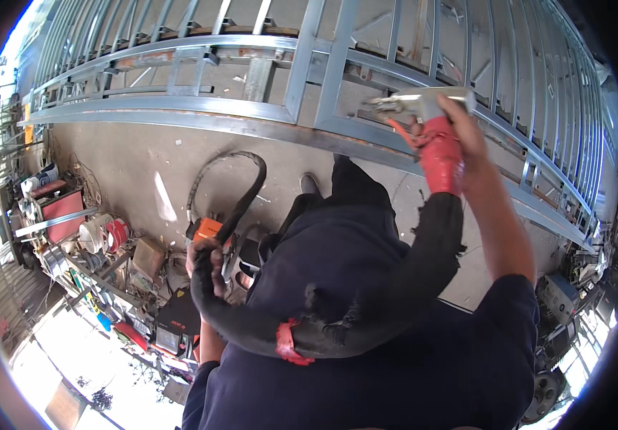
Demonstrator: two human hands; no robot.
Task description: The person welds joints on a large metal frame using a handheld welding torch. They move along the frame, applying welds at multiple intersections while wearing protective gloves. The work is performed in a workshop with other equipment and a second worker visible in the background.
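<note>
My right hand [469, 140] is closed around the red-taped grip of a welding gun [434, 102], whose metal head and nozzle point left. The gun is held up over the near rail of a shiny metal frame [252, 109]; the gap between them is hard to judge. From the grip a thick black-sleeved cable [252, 331] loops down across my torso, with red tape [292, 342] wrapped round it. On the left, my left hand [207, 266] is wrapped round this cable. Just beyond that hand is an orange object [209, 229], partly hidden.
Metal bars run across the far side as long railing panels. A cluttered bench on the left holds cable spools [105, 233], a red box [64, 216] and a dark machine [179, 315]. A grey machine [559, 295] stands at right. A pale strip [164, 198] lies on the floor.
</note>
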